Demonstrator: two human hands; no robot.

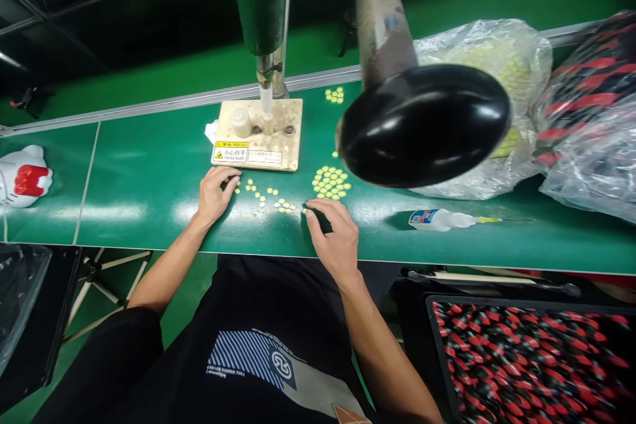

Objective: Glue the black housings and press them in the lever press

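My left hand rests on the green table just below the press base, its thumb and forefinger curved close together beside small yellow-green discs. What it holds, if anything, is too small to tell. My right hand is curled on the table to the right, its thumb and forefinger tips around a small pale disc. More discs lie scattered between the hands. Above my right hand sits a dense cluster of discs, with a smaller group farther back.
The press head and its black knob hang over the table. A bottle with a needle tip lies right. Plastic bags stand behind it. A tray of red-black pieces is lower right, a white-red figure far left.
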